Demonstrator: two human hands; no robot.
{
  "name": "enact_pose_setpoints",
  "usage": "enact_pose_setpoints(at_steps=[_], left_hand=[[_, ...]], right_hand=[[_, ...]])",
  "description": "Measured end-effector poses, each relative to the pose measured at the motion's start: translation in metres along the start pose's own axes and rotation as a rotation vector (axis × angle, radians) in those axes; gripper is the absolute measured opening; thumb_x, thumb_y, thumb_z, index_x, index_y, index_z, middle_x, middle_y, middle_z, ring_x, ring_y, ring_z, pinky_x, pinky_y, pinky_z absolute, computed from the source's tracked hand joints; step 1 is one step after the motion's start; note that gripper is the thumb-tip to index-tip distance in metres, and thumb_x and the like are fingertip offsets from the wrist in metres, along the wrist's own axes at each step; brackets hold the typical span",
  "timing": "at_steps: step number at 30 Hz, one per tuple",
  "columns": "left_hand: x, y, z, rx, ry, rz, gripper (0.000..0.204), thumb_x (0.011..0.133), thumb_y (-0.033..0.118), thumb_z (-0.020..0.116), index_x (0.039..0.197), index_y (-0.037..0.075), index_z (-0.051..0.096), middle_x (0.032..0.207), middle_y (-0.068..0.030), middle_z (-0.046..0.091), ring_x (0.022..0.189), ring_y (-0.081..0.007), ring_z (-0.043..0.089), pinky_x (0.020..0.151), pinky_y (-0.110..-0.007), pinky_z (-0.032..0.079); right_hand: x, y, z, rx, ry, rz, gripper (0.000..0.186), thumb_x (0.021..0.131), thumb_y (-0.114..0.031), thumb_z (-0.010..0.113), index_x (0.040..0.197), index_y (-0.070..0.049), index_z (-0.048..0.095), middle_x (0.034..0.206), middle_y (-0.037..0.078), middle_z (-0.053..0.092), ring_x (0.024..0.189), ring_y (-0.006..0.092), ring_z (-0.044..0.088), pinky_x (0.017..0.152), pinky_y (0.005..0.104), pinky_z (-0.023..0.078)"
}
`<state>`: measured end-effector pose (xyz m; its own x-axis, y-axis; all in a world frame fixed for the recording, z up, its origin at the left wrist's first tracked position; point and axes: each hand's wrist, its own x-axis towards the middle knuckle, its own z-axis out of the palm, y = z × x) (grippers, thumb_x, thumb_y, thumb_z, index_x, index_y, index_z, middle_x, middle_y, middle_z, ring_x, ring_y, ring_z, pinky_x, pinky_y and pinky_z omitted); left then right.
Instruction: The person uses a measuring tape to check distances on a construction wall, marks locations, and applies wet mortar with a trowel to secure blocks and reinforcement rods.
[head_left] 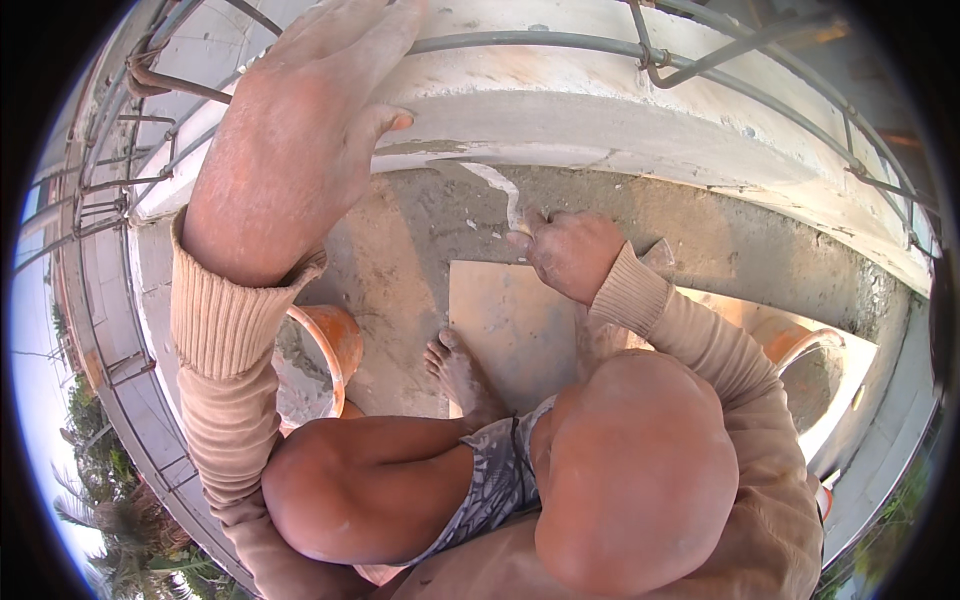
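Observation:
My left hand (pixel 295 140), dusted with pale powder, is raised at the upper left, fingers stretched out beside the white wall ledge (pixel 560 130) and a steel bar; whether it touches the ledge I cannot tell. Low in front of the wall, my right hand (pixel 575 255) is closed round the near end of a slim, whitish, curved tool (pixel 500 187). The tool's far end reaches the foot of the wall, next to a damp grey patch (pixel 440 160). Its exact kind cannot be made out. Most of its grip is hidden by my fingers.
An orange bucket (pixel 345 345) with grey mix stands left of my foot (pixel 465 380). Another bucket (pixel 800 350) stands right, near a pale board (pixel 730 305). A flat board (pixel 515 310) lies between. Steel bars (pixel 530 40) cross above the ledge and along the left edge.

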<state>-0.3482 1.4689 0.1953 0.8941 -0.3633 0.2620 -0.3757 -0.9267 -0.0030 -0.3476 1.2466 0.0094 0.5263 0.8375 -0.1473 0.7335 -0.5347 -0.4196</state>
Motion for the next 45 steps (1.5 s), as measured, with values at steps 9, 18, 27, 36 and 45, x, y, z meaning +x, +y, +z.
enact_pose_setpoints(at_steps=[9, 18, 27, 36, 45], left_hand=[[-0.002, 0.002, -0.003, 0.021, -0.029, 0.009, 0.066, 0.080, 0.003, 0.068, 0.144, -0.006, 0.052, 0.141, -0.0318, 0.056, 0.130, -0.0462, 0.055, 0.113, -0.046, 0.045], [-0.004, -0.011, 0.009, 0.006, -0.008, 0.033, 0.067, 0.082, 0.003, 0.068, 0.146, -0.007, 0.050, 0.143, -0.0313, 0.054, 0.132, -0.0462, 0.053, 0.114, -0.047, 0.044], [-0.009, -0.024, 0.007, 0.084, -0.025, 0.130, 0.064, 0.080, 0.007, 0.071, 0.141, -0.005, 0.055, 0.144, -0.0275, 0.055, 0.134, -0.0419, 0.054, 0.116, -0.046, 0.043], [-0.041, -0.011, 0.017, 0.020, 0.219, 0.059, 0.066, 0.070, -0.001, 0.081, 0.134, -0.005, 0.063, 0.138, -0.0195, 0.065, 0.130, -0.0336, 0.061, 0.108, -0.040, 0.051], [-0.165, -0.009, -0.024, -0.007, 0.424, -0.336, 0.024, 0.077, 0.000, 0.081, 0.101, 0.002, 0.075, 0.088, -0.0100, 0.074, 0.083, -0.0259, 0.073, 0.070, -0.032, 0.057]], right_hand=[[-0.013, 0.018, 0.008, 0.054, 0.140, 0.011, 0.046, 0.108, -0.041, 0.048, 0.125, -0.001, 0.062, 0.080, 0.018, 0.069, 0.068, 0.0368, 0.070, 0.059, 0.0475, 0.056], [-0.049, 0.025, 0.004, 0.125, 0.256, -0.016, 0.042, 0.103, -0.042, 0.060, 0.120, -0.004, 0.067, 0.071, 0.016, 0.066, 0.058, 0.0347, 0.067, 0.055, 0.0463, 0.054], [-0.048, 0.042, 0.019, 0.166, 0.077, 0.106, 0.038, 0.100, -0.035, 0.066, 0.117, -0.001, 0.069, 0.070, 0.019, 0.066, 0.065, 0.0387, 0.067, 0.062, 0.0466, 0.055], [-0.057, 0.034, 0.039, 0.203, 0.007, -0.001, 0.040, 0.099, -0.038, 0.065, 0.110, 0.000, 0.071, 0.073, 0.019, 0.068, 0.067, 0.0402, 0.068, 0.061, 0.0493, 0.055], [-0.036, 0.015, 0.023, 0.233, -0.287, -0.109, 0.061, 0.095, -0.050, 0.066, 0.134, -0.004, 0.058, 0.094, 0.026, 0.071, 0.088, 0.0447, 0.069, 0.078, 0.0525, 0.055]])
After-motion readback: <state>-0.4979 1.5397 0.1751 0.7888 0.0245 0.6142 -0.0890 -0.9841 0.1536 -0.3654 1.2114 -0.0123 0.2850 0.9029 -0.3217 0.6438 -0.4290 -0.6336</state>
